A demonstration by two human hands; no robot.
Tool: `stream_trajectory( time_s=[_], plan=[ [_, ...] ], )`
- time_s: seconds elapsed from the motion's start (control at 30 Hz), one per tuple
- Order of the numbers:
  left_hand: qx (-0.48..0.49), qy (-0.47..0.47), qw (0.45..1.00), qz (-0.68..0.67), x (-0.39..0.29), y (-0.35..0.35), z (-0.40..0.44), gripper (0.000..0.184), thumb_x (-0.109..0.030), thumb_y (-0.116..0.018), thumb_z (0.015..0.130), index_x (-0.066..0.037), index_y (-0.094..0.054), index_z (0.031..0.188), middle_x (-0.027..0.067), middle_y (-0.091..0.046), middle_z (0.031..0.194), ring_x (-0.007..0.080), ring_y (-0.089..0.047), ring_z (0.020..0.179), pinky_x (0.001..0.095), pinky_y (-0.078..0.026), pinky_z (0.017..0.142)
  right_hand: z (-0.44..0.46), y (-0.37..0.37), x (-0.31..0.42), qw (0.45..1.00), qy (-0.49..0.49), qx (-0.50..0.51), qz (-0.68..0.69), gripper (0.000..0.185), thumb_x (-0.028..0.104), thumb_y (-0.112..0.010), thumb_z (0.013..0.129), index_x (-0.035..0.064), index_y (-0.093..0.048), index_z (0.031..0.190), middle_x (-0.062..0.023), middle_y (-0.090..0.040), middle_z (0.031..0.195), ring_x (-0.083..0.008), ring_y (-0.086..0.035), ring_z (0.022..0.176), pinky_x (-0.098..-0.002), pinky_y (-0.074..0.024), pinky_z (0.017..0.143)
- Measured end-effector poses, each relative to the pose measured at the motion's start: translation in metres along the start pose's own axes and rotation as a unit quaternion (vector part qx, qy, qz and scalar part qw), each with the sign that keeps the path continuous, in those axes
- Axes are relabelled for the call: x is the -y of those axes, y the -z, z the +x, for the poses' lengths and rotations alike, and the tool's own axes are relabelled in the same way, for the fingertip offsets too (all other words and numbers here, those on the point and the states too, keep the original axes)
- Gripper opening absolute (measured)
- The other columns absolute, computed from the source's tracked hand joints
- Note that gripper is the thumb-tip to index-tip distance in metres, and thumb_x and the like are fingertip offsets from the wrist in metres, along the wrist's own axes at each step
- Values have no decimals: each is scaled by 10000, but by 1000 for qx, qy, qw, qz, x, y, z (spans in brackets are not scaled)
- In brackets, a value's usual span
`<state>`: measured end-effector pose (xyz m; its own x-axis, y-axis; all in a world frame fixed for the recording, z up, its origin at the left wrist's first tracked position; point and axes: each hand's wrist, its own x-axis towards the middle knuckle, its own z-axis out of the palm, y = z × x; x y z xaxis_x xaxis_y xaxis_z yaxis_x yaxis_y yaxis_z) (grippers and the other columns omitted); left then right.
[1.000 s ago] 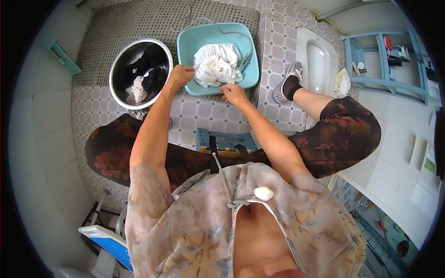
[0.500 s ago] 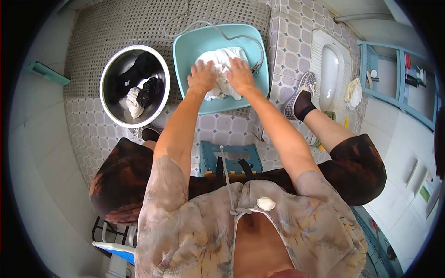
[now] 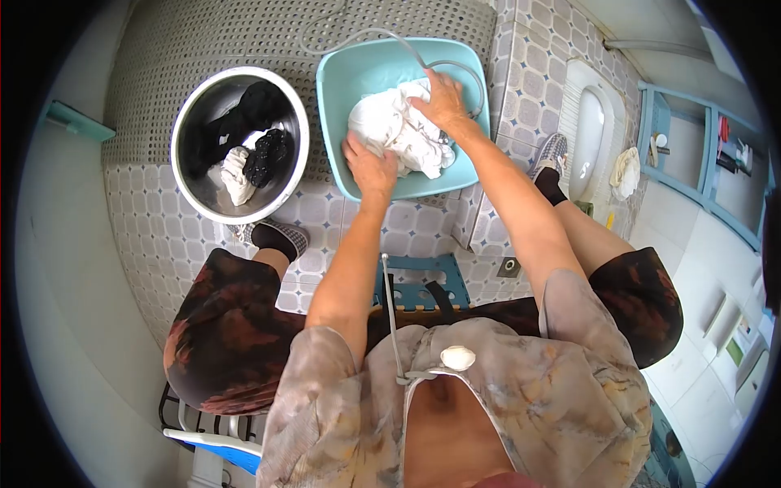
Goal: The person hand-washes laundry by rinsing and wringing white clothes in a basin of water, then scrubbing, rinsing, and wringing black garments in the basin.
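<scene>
Touching the white cloth (image 3: pixel 390 118) with both bare hands, down in the light blue tub (image 3: pixel 350 81). Resting at its near left edge with the left hand (image 3: pixel 373 169), with fingers slightly spread and thumb set off to the right. Cannot tell about any pinch on the cloth there. Covering its far right edge with the right hand (image 3: pixel 446 99), with thumb parted from the other fingers and aimed left over the cloth. Cannot tell about a grip there either, with the undersides of the fingers out of sight. Bunched and creased between the two sets of fingers, with much of the white cloth in plain view.

Visible near the right fingertips: a grey hose (image 3: pixel 366 32), looped over the far rim of the tub and round inside its right wall. Cannot tell about contact between hose and fingers.

Left of the left fingers, well apart: a metal bowl (image 3: pixel 234 219), with dark cloth (image 3: pixel 252 106), a speckled black piece (image 3: pixel 266 159) and a small white piece (image 3: pixel 237 175) inside. Beyond both hands' fingers: a perforated mat (image 3: pixel 244 41). Closer to the body than the left fingers, between the legs: a teal stool (image 3: pixel 455 281). Off to the right of the right fingers: a squat toilet (image 3: pixel 586 146) and, farther out, a blue shelf (image 3: pixel 710 154).
</scene>
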<state>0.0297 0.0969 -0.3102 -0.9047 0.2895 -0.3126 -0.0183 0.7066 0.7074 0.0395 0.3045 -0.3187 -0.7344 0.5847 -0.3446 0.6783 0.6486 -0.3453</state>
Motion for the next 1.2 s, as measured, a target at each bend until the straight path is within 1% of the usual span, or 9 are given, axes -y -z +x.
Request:
stream_trajectory(
  time_s=[0.13, 0.3, 0.4, 0.53, 0.7, 0.83, 1.07, 1.13, 1.2],
  plan=[
    [76, 163, 977, -111, -26, 22, 0, 991, -292, -710, 719, -6, -122, 1463, 321, -297, 1414, 445, -334, 1304, 454, -295, 1095, -11, -2, 42, 991, -98, 86, 5, 959, 475, -773, 689, 259, -252, 1464, -184, -166, 1506, -454, -228, 1326, -519, -382, 1021],
    [157, 253, 891, -343, -2, 27, 30, 951, -435, -624, 808, -58, -104, 1509, 207, -274, 1502, 326, -356, 1341, 358, -274, 1103, 9, -45, 7, 976, 25, 94, 194, 814, 475, -795, 673, 23, -521, 1292, -203, -589, 1226, -278, -573, 1136, -337, -428, 986],
    [162, 291, 885, -326, 0, 25, 30, 892, -431, -585, 842, -92, -108, 1515, 197, -277, 1502, 311, -380, 1323, 364, -297, 1087, 24, -22, -2, 946, -39, 114, 299, 784, 455, -799, 677, 22, -533, 1274, -193, -587, 1236, -274, -563, 1149, -345, -427, 986],
    [177, 329, 846, -380, -3, 20, 29, 839, -465, -529, 877, -196, -66, 1523, 172, -273, 1502, 320, -416, 1279, 438, -334, 1042, 2, -5, 25, 993, -82, -79, -6, 859, 438, -739, 747, 105, -333, 1426, -243, -388, 1382, -376, -475, 1204, -435, -417, 994],
    [190, 370, 819, -396, -5, 22, 32, 827, -537, -507, 879, -311, -29, 1515, 139, -325, 1469, 321, -453, 1218, 500, -330, 1015, -13, 6, 42, 983, 30, 180, -13, 830, 437, -715, 774, 257, -267, 1449, -201, -364, 1332, -428, -319, 1286, -453, -388, 1021],
    [172, 365, 793, -456, 3, 15, 34, 814, -594, -496, 867, -274, -117, 1512, 121, -320, 1471, 333, -408, 1262, 511, -303, 1036, -5, -21, 28, 991, -99, -93, 6, 797, 309, -742, 769, 232, -318, 1438, -182, -482, 1244, -363, -481, 1177, -431, -402, 1012],
    [257, 370, 654, -607, -7, 41, 51, 716, -633, -456, 878, -145, -402, 1399, 116, -465, 1369, 340, -440, 1257, 546, -331, 1029, -54, 15, 56, 942, 186, 91, 263, 400, 113, -698, 684, 176, -672, 1078, -117, -606, 1074, -285, -570, 1052, -353, -455, 943],
    [266, 337, 628, -649, 14, 21, 59, 457, -521, -474, 916, -134, -600, 1125, 99, -651, 1063, 272, -626, 997, 403, -510, 856, -90, 45, 88, 935, 218, 119, 254, 303, 96, -696, 658, 148, -677, 956, -93, -590, 1001, -289, -599, 970, -370, -487, 872],
    [426, 196, 518, -715, 48, 12, 68, 315, -422, -499, 928, -146, -613, 1029, 96, -663, 973, 252, -645, 897, 370, -533, 801, -126, 57, 118, 931, 274, 54, 234, 242, 128, -697, 663, 144, -661, 901, -83, -559, 947, -296, -619, 871, -387, -521, 774]
  ],
)
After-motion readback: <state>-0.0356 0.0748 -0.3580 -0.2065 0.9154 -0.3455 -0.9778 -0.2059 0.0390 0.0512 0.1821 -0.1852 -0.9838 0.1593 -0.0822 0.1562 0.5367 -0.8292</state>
